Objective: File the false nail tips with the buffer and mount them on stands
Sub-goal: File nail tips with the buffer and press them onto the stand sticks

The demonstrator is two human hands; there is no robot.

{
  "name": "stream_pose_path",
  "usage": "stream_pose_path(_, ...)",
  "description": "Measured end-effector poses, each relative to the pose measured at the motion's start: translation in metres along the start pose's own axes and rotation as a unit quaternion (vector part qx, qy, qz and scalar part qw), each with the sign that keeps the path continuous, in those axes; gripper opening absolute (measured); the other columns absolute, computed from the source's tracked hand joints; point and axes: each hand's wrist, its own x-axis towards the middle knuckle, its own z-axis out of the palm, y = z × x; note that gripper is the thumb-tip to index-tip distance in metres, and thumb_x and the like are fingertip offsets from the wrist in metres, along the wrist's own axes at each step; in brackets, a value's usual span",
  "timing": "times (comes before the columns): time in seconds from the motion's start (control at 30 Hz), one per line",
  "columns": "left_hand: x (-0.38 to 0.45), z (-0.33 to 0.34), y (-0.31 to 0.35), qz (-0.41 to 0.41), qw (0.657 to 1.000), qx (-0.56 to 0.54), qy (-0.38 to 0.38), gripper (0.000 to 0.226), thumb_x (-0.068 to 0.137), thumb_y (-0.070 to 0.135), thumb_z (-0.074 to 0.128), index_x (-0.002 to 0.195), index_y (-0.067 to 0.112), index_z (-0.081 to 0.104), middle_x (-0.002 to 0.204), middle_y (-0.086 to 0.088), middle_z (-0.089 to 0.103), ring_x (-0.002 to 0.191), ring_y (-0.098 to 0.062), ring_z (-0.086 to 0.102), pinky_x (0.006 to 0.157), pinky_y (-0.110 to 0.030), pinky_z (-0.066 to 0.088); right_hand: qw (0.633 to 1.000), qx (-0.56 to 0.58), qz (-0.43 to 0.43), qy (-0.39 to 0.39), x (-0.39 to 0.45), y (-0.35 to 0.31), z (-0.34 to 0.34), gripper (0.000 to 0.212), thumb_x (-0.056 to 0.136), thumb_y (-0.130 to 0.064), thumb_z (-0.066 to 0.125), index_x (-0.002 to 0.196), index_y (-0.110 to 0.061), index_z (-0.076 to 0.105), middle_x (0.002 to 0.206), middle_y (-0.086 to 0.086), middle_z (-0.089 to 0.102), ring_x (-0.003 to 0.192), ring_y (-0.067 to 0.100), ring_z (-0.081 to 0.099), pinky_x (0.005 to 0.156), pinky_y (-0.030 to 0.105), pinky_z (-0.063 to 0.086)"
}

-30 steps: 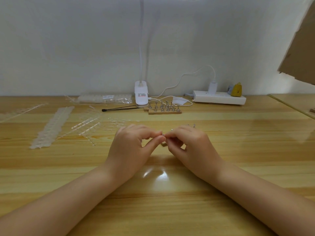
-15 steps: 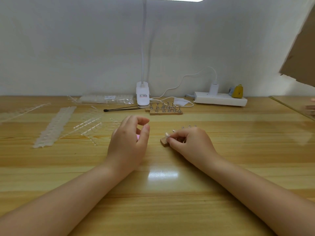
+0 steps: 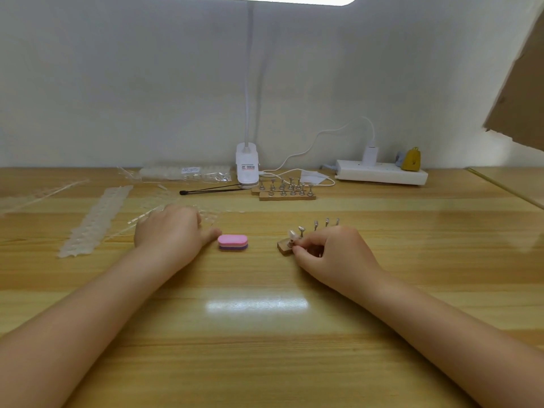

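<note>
A pink and purple buffer [image 3: 232,242] lies flat on the wooden table between my hands. My left hand [image 3: 172,231] rests over clear strips of false nail tips [image 3: 206,214], its thumb stretched toward the buffer and its fingers hidden behind its back. To the right is a small wooden stand base [image 3: 283,248] with a row of metal posts [image 3: 326,222]. The leftmost post carries a pale nail tip [image 3: 291,232]. My right hand [image 3: 332,254] pinches that post low down with curled fingers and covers most of the base.
A long white strip of tips [image 3: 94,222] lies at the left. At the back stand a bag of tips [image 3: 182,173], a black tool [image 3: 206,190], the lamp clamp [image 3: 247,169], two more stand rows [image 3: 287,192] and a power strip [image 3: 379,173]. Cardboard [image 3: 521,83] hangs at upper right.
My hands have parted from a joint pinch at the centre. The left hand moved left onto the tip strips, uncovering the buffer. The right hand came down onto the stand, whose first post now bears a tip.
</note>
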Motion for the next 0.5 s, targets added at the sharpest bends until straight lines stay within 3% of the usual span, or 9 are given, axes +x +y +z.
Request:
stream_pose_path(0.2, 0.003, 0.002, -0.006, 0.012, 0.999, -0.033, 0.02, 0.027, 0.09, 0.047, 0.057, 0.1, 0.024, 0.067, 0.108, -0.005, 0.061, 0.105, -0.029, 0.054, 0.076, -0.032, 0.039, 0.997, -0.037, -0.049, -0.055, 0.0, -0.003, 0.002, 0.028, 0.09, -0.036, 0.058, 0.116, -0.034, 0.068, 0.067, -0.021, 0.052, 0.068, 0.004, 0.048, 0.061, 0.024, 0.038)
stream_pose_path(0.37, 0.006, 0.007, -0.008, 0.032, 0.996, -0.067, 0.049, 0.012, 0.092, 0.031, 0.058, 0.09, 0.022, 0.066, 0.096, -0.001, 0.067, 0.087, -0.023, 0.054, 0.067, -0.03, 0.036, 0.997, -0.025, -0.072, -0.029, -0.004, -0.004, 0.0, 0.024, 0.091, -0.03, 0.057, 0.108, -0.027, 0.073, 0.069, -0.013, 0.06, 0.067, 0.005, 0.052, 0.066, 0.033, 0.049)
stream_pose_path(0.5, 0.009, 0.012, -0.014, 0.026, 0.99, -0.119, 0.074, 0.019, 0.087, 0.029, 0.063, 0.103, 0.019, 0.057, 0.096, 0.001, 0.063, 0.093, -0.025, 0.057, 0.07, -0.033, 0.043, 0.995, -0.046, -0.082, -0.041, -0.004, -0.007, 0.0, 0.024, 0.091, -0.031, 0.056, 0.107, -0.026, 0.073, 0.068, -0.013, 0.056, 0.069, 0.006, 0.049, 0.064, 0.031, 0.046)
